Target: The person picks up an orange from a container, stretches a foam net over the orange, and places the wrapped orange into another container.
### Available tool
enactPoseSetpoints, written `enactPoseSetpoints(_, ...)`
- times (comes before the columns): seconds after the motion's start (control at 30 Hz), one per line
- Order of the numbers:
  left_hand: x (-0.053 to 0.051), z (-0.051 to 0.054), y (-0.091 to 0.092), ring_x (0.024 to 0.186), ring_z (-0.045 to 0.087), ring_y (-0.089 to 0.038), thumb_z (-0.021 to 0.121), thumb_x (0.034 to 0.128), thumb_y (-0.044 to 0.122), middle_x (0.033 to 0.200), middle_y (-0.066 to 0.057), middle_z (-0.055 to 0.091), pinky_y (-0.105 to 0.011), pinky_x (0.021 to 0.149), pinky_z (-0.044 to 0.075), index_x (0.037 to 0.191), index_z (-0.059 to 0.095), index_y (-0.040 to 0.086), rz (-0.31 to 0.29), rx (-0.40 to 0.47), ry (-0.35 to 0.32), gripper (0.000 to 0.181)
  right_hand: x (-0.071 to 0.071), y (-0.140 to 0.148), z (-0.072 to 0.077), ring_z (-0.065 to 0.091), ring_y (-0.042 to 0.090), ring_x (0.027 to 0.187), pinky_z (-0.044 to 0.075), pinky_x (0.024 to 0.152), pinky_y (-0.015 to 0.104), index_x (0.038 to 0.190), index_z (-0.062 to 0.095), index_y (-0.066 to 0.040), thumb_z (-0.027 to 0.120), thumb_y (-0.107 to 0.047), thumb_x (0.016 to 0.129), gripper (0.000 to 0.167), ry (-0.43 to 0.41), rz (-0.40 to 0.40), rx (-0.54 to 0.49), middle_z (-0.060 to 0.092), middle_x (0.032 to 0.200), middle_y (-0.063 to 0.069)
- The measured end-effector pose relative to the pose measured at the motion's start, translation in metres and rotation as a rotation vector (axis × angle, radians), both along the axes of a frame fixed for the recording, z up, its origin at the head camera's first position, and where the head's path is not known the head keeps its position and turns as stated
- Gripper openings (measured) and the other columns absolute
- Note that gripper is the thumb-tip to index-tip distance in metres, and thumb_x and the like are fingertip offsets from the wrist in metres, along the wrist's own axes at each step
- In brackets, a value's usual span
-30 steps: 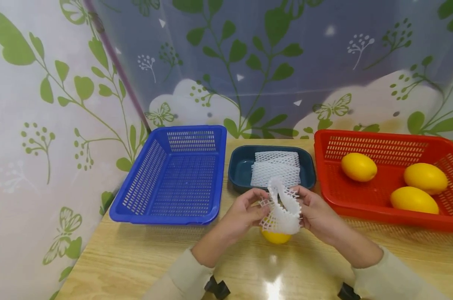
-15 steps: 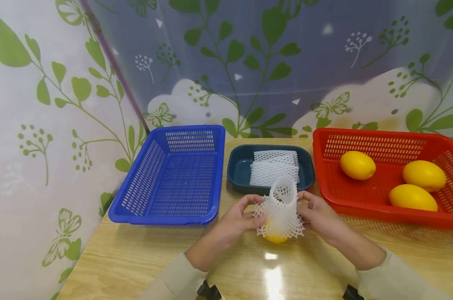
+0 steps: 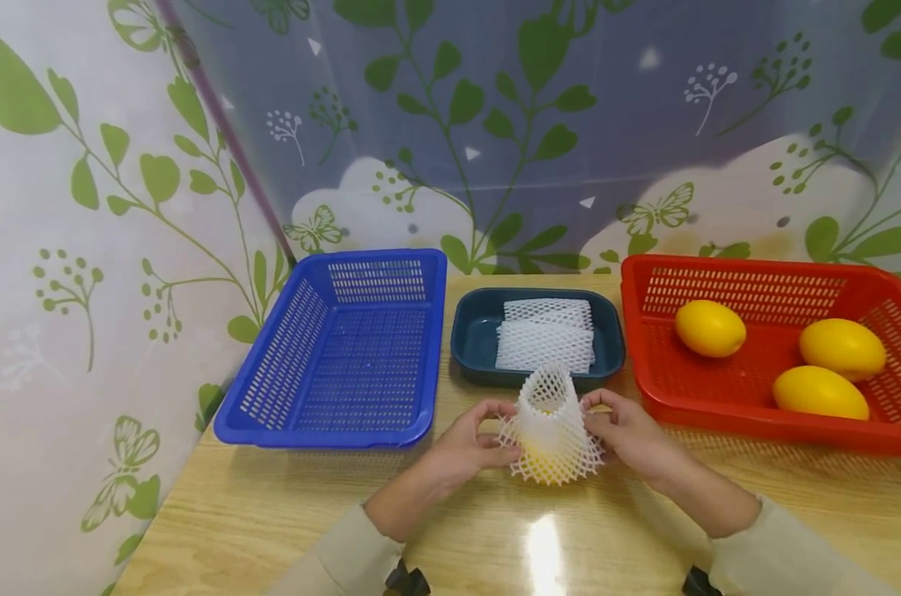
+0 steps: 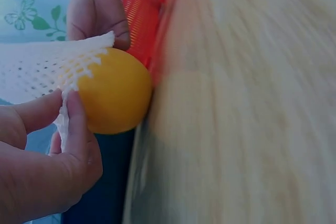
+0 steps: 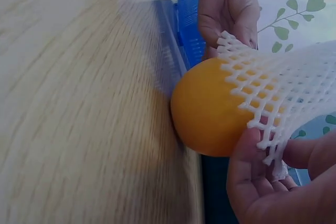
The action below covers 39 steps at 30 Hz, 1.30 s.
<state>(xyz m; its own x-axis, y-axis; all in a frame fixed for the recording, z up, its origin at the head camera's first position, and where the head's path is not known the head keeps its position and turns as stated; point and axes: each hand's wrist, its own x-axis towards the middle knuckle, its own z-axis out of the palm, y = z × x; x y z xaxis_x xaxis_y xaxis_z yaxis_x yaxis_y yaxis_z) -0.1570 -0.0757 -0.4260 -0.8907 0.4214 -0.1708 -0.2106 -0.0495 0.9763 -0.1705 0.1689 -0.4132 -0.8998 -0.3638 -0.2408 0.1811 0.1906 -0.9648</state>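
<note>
A white foam net sleeve stands over a yellow lemon on the wooden table, its lower edge flared around the fruit. My left hand pinches the edge of the net on the left between thumb and fingers; the left wrist view shows this pinch close up. On the other side my right hand pinches the net's edge the same way. The lower part of the lemon shows bare below the net in both wrist views. In the head view the net covers most of it.
Behind the hands sits a dark teal tray with more white foam nets in it. At the left is a blue basket. A red basket at the right holds three lemons. A patterned curtain hangs behind.
The net has come down over the lemon, its top opening now upright and lower than before. Both hands have lowered slightly with its edge, still pinching it.
</note>
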Motion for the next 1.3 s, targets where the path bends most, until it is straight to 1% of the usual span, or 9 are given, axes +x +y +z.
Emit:
enactPoseSetpoints(0.1,0.000,-0.001,-0.002,0.087,0.060,-0.015,0.062,0.0837,-0.018,0.127,-0.013,0.040,-0.025,0.075,0.051,0.123,0.043,-0.005,-0.008,-0.030,0.007,0.045,0.000,-0.001,-0.001,0.057,0.020,0.070,0.054,0.062,0.030,0.113,0.046,0.002,0.049,-0.008,0.101,0.016,0.034,-0.030,0.075,0.060,0.078,0.005)
enactPoseSetpoints(0.23,0.001,-0.003,-0.003,0.085,0.062,-0.017,0.065,0.0831,-0.015,0.112,-0.013,0.058,-0.027,0.073,0.052,0.124,0.043,-0.001,-0.017,-0.098,-0.003,0.048,-0.001,-0.001,-0.002,0.055,0.023,0.065,0.052,0.057,0.030,0.112,0.049,0.000,0.052,-0.008,0.099,0.016,0.067,-0.049,0.161,0.056,0.071,0.008)
enactPoseSetpoints(0.47,0.002,-0.008,-0.002,0.081,0.061,-0.016,0.071,0.0813,-0.011,0.088,-0.008,0.063,-0.026,0.068,0.051,0.126,0.044,0.005,-0.028,-0.200,0.035,0.054,0.002,-0.002,-0.002,0.058,0.024,0.065,0.058,0.058,0.037,0.108,0.049,0.001,0.054,-0.004,0.098,0.013,0.160,-0.017,0.235,0.057,0.081,0.012)
enactPoseSetpoints(0.6,0.003,-0.008,-0.002,0.076,0.059,-0.015,0.068,0.0818,-0.008,0.085,-0.007,0.060,-0.025,0.065,0.048,0.125,0.046,0.006,-0.022,-0.210,0.027,0.051,0.004,0.000,-0.005,0.060,0.024,0.063,0.059,0.059,0.041,0.106,0.048,0.004,0.053,0.000,0.097,0.011,0.173,0.015,0.221,0.056,0.084,0.014)
enactPoseSetpoints(0.73,0.003,-0.006,0.000,0.087,0.060,-0.018,0.058,0.0865,0.002,0.109,-0.009,0.057,-0.031,0.075,0.054,0.125,0.049,0.004,0.013,-0.200,-0.021,0.040,0.004,0.001,-0.008,0.064,0.025,0.066,0.059,0.063,0.042,0.109,0.047,0.006,0.051,-0.002,0.099,0.013,0.129,0.025,0.183,0.058,0.089,0.015)
enactPoseSetpoints(0.83,0.003,-0.005,0.001,0.102,0.060,-0.025,0.054,0.0956,0.013,0.124,-0.011,0.052,-0.038,0.085,0.055,0.125,0.050,0.001,0.038,-0.187,-0.051,0.032,0.003,0.002,-0.008,0.067,0.028,0.073,0.059,0.068,0.045,0.115,0.046,0.011,0.048,-0.011,0.102,0.025,0.060,0.028,0.110,0.062,0.095,0.016)
enactPoseSetpoints(0.93,0.002,-0.007,0.001,0.102,0.062,-0.026,0.058,0.0980,0.019,0.120,-0.015,0.057,-0.039,0.084,0.056,0.126,0.050,0.000,0.032,-0.187,-0.048,0.034,0.001,0.003,-0.008,0.069,0.027,0.077,0.058,0.072,0.046,0.124,0.041,0.016,0.046,-0.023,0.104,0.044,-0.022,0.034,0.041,0.064,0.095,0.015)
enactPoseSetpoints(1.17,0.001,-0.009,0.002,0.096,0.062,-0.022,0.064,0.0947,0.014,0.120,-0.013,0.049,-0.038,0.082,0.056,0.126,0.049,-0.002,-0.001,-0.167,-0.016,0.038,-0.002,0.013,-0.010,0.067,0.028,0.095,0.056,0.083,0.044,0.137,0.029,0.020,0.052,-0.030,0.102,0.065,-0.091,0.236,-0.052,0.063,0.112,0.019)
enactPoseSetpoints(1.3,0.001,-0.009,0.002,0.097,0.059,-0.022,0.065,0.0936,0.010,0.120,-0.015,0.049,-0.040,0.083,0.056,0.131,0.044,-0.001,-0.032,-0.134,-0.023,0.044,-0.003,0.014,-0.012,0.065,0.029,0.101,0.054,0.087,0.043,0.138,0.026,0.019,0.053,-0.028,0.101,0.066,-0.088,0.279,-0.079,0.061,0.115,0.019)
